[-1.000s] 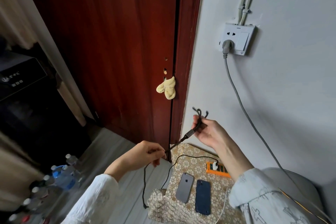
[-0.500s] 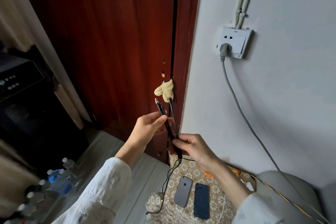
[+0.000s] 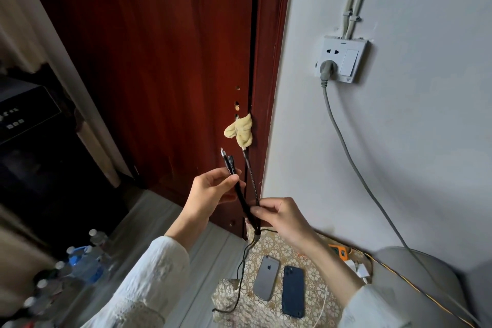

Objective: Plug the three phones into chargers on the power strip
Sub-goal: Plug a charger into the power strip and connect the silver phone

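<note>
Head view: both hands are raised in front of a red door (image 3: 159,74), holding a black multi-head cable (image 3: 241,196). The left hand (image 3: 210,194) pinches two of the cable's branches between thumb and fingers, their plug tips pointing up. The right hand (image 3: 282,217) pinches the cable lower down, just above the point where the branches join; a third branch stands up between the hands, its tip in front of a yellow cloth (image 3: 241,132) hanging on the door edge. The cable's single lead drops from the junction over the edge of a patterned counter (image 3: 239,309).

On the counter lie two phones face down, side by side: a grey phone (image 3: 266,277) and a dark blue phone (image 3: 292,291) just to its right. An orange power strip (image 3: 339,251) sits at the counter's back, partly hidden by the right forearm, with white chargers (image 3: 358,269) near it. A grey cord (image 3: 354,162) runs from the wall socket (image 3: 342,58) down the wall. Bottles (image 3: 85,261) stand on the floor at left.
</note>
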`<state>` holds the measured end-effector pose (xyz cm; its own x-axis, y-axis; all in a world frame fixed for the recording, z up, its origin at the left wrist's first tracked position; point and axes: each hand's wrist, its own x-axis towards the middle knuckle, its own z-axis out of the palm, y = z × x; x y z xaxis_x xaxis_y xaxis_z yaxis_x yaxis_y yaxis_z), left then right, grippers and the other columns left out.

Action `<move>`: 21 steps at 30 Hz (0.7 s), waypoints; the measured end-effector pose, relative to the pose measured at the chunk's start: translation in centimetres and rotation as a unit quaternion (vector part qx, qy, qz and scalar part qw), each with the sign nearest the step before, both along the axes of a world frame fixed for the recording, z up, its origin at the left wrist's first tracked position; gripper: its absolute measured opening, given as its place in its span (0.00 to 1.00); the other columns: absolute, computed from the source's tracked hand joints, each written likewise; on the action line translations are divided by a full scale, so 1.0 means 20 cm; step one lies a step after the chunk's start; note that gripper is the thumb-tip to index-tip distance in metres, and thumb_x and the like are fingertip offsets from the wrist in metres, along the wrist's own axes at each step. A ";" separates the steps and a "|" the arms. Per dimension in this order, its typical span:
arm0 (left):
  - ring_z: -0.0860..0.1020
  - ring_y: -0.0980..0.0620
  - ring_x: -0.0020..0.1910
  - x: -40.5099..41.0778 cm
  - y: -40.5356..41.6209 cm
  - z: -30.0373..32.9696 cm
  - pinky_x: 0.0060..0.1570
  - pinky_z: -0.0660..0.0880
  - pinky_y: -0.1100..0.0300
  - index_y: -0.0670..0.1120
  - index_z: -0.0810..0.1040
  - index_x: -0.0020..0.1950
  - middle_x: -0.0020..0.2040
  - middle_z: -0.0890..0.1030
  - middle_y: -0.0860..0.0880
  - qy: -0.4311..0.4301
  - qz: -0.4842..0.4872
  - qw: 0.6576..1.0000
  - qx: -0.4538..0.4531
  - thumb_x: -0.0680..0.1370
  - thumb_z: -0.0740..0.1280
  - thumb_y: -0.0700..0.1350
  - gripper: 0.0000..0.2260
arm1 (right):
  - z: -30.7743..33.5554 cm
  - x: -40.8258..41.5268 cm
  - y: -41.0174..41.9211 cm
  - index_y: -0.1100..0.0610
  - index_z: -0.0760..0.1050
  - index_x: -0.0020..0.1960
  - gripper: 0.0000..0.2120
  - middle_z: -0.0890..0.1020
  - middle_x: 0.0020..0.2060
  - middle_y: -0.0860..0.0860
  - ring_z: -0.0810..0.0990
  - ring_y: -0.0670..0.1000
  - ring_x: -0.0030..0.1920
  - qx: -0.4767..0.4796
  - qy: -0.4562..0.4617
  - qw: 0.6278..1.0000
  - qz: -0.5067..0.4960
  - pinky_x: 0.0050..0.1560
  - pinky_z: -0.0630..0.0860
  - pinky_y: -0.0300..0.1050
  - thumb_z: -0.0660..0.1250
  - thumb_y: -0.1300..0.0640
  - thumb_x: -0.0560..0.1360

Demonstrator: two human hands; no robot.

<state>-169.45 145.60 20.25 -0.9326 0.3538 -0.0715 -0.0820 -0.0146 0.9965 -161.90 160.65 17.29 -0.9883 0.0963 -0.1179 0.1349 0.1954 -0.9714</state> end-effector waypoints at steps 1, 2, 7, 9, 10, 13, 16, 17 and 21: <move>0.81 0.55 0.37 0.00 -0.01 -0.01 0.39 0.78 0.62 0.45 0.80 0.45 0.35 0.84 0.51 0.003 0.008 1.000 -0.004 0.75 0.66 0.40 0.04 | 0.00 -0.01 0.00 0.59 0.82 0.42 0.08 0.85 0.41 0.59 0.82 0.58 0.45 0.012 0.009 1.000 -0.012 0.46 0.75 0.44 0.67 0.56 0.74; 0.81 0.55 0.37 0.00 -0.02 -0.02 0.39 0.78 0.62 0.46 0.80 0.44 0.35 0.84 0.50 0.008 0.015 1.000 -0.012 0.75 0.66 0.40 0.04 | 0.00 -0.01 0.01 0.59 0.83 0.42 0.08 0.84 0.42 0.62 0.81 0.60 0.46 0.009 0.017 0.999 -0.025 0.45 0.73 0.42 0.67 0.56 0.74; 0.81 0.54 0.39 0.00 -0.09 -0.10 0.41 0.78 0.59 0.48 0.80 0.45 0.37 0.83 0.47 -0.005 0.020 0.998 -0.061 0.76 0.65 0.41 0.05 | 0.03 -0.02 0.01 0.57 0.82 0.46 0.07 0.85 0.39 0.54 0.83 0.51 0.42 -0.136 0.017 0.988 -0.066 0.40 0.80 0.43 0.65 0.62 0.75; 0.81 0.54 0.38 0.00 -0.13 -0.14 0.38 0.79 0.62 0.48 0.80 0.44 0.38 0.83 0.47 -0.019 0.030 0.996 -0.082 0.76 0.65 0.40 0.06 | 0.03 -0.02 0.00 0.60 0.80 0.47 0.06 0.84 0.37 0.56 0.83 0.53 0.39 -0.132 0.018 0.988 -0.071 0.40 0.80 0.44 0.65 0.62 0.75; 0.80 0.55 0.36 0.00 -0.15 -0.17 0.36 0.78 0.64 0.48 0.80 0.43 0.37 0.83 0.47 -0.033 0.046 0.995 -0.086 0.76 0.65 0.40 0.06 | 0.02 -0.01 -0.01 0.59 0.79 0.47 0.05 0.84 0.37 0.57 0.83 0.53 0.38 -0.133 0.014 0.988 -0.073 0.39 0.80 0.44 0.64 0.62 0.76; 0.77 0.54 0.31 -0.01 -0.20 -0.26 0.33 0.76 0.65 0.43 0.78 0.39 0.37 0.78 0.41 -0.064 0.088 0.985 -0.132 0.76 0.64 0.39 0.07 | 0.00 -0.01 -0.03 0.62 0.75 0.45 0.05 0.84 0.38 0.59 0.84 0.55 0.37 -0.148 -0.020 0.987 -0.065 0.39 0.81 0.46 0.64 0.60 0.76; 0.79 0.45 0.46 0.01 -0.21 -0.36 0.49 0.75 0.53 0.38 0.76 0.52 0.51 0.80 0.37 -0.024 0.066 0.957 -0.282 0.76 0.64 0.40 0.07 | -0.04 -0.02 -0.06 0.64 0.74 0.45 0.07 0.84 0.39 0.59 0.85 0.56 0.39 -0.130 -0.051 0.989 -0.038 0.42 0.82 0.48 0.63 0.59 0.77; 0.78 0.43 0.54 0.04 -0.19 -0.38 0.56 0.72 0.53 0.38 0.74 0.60 0.57 0.79 0.39 -0.011 0.055 0.952 -0.302 0.76 0.63 0.38 0.13 | -0.05 -0.02 -0.07 0.63 0.74 0.44 0.07 0.84 0.39 0.59 0.85 0.55 0.38 -0.119 -0.055 0.991 -0.033 0.42 0.82 0.47 0.64 0.59 0.76; 0.76 0.55 0.58 0.17 -0.12 -0.42 0.60 0.70 0.64 0.42 0.68 0.68 0.60 0.78 0.45 0.046 -0.069 0.967 -0.239 0.75 0.56 0.29 0.22 | -0.08 -0.04 -0.09 0.63 0.78 0.37 0.10 0.80 0.33 0.55 0.77 0.49 0.35 0.021 -0.042 0.998 -0.043 0.41 0.72 0.42 0.69 0.56 0.72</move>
<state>-166.12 143.13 11.85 -0.8891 0.4225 -0.1762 0.0399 0.4549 0.8896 -162.76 158.80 15.77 -0.9632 0.1865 -0.1934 0.2328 0.2201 -0.9473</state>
